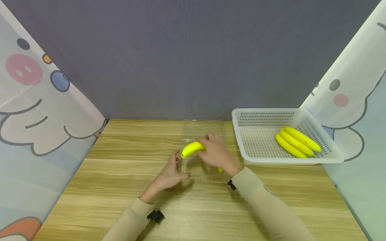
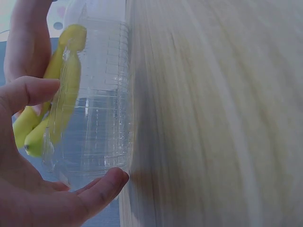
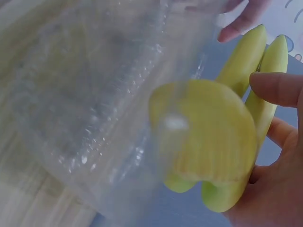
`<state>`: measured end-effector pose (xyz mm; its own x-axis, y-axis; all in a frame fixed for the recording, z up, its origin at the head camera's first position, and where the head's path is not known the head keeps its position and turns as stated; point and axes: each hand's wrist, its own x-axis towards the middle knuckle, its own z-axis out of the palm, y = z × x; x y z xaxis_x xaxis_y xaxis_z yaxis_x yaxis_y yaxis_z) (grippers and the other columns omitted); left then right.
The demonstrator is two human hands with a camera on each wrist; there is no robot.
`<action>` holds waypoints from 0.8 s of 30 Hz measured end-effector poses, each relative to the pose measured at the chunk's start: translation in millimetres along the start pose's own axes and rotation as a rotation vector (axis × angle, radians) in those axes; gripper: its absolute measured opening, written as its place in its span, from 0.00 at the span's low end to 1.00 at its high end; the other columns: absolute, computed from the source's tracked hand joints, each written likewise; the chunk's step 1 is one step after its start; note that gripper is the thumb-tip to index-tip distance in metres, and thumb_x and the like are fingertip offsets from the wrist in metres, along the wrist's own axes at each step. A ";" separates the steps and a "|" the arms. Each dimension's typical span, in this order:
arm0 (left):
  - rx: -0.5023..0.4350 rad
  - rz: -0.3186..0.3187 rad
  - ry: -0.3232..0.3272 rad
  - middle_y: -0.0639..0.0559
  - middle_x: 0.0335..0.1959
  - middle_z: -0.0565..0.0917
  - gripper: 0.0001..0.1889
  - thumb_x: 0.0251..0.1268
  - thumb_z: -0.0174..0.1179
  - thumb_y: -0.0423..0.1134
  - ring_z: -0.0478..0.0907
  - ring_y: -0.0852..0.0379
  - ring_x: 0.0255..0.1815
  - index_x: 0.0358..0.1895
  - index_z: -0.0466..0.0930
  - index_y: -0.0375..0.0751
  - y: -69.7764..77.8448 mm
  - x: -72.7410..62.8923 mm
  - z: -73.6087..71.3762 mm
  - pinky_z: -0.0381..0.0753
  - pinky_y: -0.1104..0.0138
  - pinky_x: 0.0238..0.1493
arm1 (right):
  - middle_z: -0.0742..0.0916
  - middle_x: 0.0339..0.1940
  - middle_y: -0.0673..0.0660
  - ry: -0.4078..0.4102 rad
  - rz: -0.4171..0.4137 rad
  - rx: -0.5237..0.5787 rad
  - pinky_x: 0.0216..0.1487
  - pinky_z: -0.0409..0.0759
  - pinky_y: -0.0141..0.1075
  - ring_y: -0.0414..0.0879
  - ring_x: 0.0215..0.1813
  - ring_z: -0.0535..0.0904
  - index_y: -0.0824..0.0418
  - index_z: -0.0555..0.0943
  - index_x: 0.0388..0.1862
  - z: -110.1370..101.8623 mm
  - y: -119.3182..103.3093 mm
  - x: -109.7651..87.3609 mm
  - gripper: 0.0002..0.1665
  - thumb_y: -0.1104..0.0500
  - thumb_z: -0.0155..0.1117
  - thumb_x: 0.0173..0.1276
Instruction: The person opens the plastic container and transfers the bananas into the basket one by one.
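Observation:
My right hand [image 1: 215, 152] grips a bunch of yellow bananas [image 1: 193, 149] above a clear plastic clamshell box [image 1: 202, 128]. In the right wrist view, the thumb lies across the bananas [image 3: 208, 127], whose joined end faces the camera. My left hand [image 1: 169, 172] is at the box's near left corner, its thumb and fingers spread around it. The left wrist view shows a fingertip touching the low corner of the box [image 2: 102, 127] and the thumb by its rim. Through the clear wall the bananas [image 2: 71, 90] show; how far they reach inside, I cannot tell.
On the right stands a white perforated basket [image 1: 241, 144] holding several bananas [image 1: 297, 142]. A grey panel [image 1: 193, 60] rises behind the wooden table [image 1: 126, 187]. Cartoon-printed cloths hang at both sides.

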<state>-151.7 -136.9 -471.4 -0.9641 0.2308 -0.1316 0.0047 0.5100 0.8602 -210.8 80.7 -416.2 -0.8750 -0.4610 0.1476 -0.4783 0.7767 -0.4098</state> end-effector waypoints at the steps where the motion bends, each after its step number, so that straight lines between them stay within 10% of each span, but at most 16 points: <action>1: 0.000 -0.002 -0.001 0.36 0.67 0.64 0.60 0.54 0.74 0.46 0.70 0.39 0.61 0.82 0.40 0.41 -0.2 0.0 -0.1 0.78 0.46 0.54 | 0.74 0.43 0.53 0.001 -0.003 -0.002 0.46 0.66 0.41 0.49 0.45 0.65 0.54 0.79 0.67 -2.3 -0.3 0.3 0.29 0.50 0.69 0.68; 24: 0.000 -0.008 -0.001 0.32 0.71 0.61 0.60 0.54 0.74 0.46 0.69 0.35 0.64 0.82 0.39 0.42 -0.3 0.3 0.6 0.76 0.39 0.58 | 0.74 0.44 0.56 0.035 -0.042 -0.085 0.45 0.66 0.42 0.52 0.46 0.65 0.56 0.81 0.64 -43.6 3.6 2.0 0.26 0.52 0.67 0.69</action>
<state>-151.8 -136.5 -471.9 -0.9637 0.2278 -0.1394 -0.0032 0.5122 0.8589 -217.5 101.3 -378.1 -0.8555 -0.4799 0.1945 -0.5179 0.7915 -0.3246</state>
